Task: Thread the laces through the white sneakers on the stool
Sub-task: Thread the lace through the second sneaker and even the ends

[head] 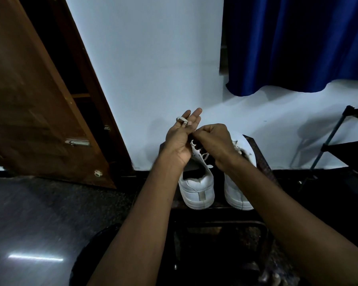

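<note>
Two white sneakers stand heel-toward-me on a dark stool (260, 157): the left sneaker (196, 188) and the right sneaker (236, 193). My left hand (180, 137) is raised above the left sneaker, palm up, its outer fingers straight. A loop of white lace (181, 120) runs over its fingers, and its thumb meets my right hand. My right hand (214, 141) is curled, pinching the lace next to the left hand. Threaded lace (205, 155) shows on the left sneaker under my hands. The sneakers' fronts are hidden.
A brown wooden door (39, 100) stands open at the left. The white wall (153, 69) is right behind the stool. A blue curtain (298, 44) hangs upper right. A black metal rack (339, 141) stands at the right. A dark round seat (87, 256) sits near me.
</note>
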A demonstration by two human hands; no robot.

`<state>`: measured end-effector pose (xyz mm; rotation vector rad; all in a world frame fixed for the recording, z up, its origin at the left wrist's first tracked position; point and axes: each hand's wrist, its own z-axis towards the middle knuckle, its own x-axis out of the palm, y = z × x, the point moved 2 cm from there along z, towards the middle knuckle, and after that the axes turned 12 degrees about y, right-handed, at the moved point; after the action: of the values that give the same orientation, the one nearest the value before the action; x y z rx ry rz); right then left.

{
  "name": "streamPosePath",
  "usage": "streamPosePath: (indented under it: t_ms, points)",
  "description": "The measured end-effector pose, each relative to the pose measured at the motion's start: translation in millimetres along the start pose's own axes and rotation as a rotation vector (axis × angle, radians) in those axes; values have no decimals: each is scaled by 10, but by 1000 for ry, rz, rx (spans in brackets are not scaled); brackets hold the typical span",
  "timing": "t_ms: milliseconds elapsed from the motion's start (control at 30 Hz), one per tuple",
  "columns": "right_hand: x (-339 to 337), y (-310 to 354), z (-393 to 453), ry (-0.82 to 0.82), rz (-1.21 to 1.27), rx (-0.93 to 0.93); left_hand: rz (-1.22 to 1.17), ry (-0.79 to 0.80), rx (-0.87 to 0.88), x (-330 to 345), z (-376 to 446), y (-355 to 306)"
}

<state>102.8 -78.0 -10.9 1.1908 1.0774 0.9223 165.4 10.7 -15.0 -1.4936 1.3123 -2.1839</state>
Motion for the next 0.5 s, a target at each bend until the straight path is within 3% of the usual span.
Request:
streamPosePath:
  t_ms: [67, 133, 233, 300, 367, 400, 467, 500]
  points:
    - [-44, 87, -1, 136, 3, 39, -12, -43, -48, 16, -38, -65]
    - [-120, 157, 17, 276, 11, 78, 163, -132, -78, -13, -69, -127]
    - [-243, 179, 70, 353, -95, 136, 683, -271, -135, -200, -59, -242]
    - [-320, 150, 98, 354, -181, 154, 1209, -404, -183, -330, -75, -325]
    - [-397, 121, 114, 343, -278, 140, 1671, -498, -86, -348, -116, -389]
    - [-432, 114, 113, 337, -315, 131, 1744, -428, 48, -301, -127, -409]
    - [-474, 109, 109, 336, -337, 130, 1597, -37, 280, -134, -151, -425]
    - [-486, 112, 109, 339, -342, 133, 1511, 157, 312, -50, -169, -402]
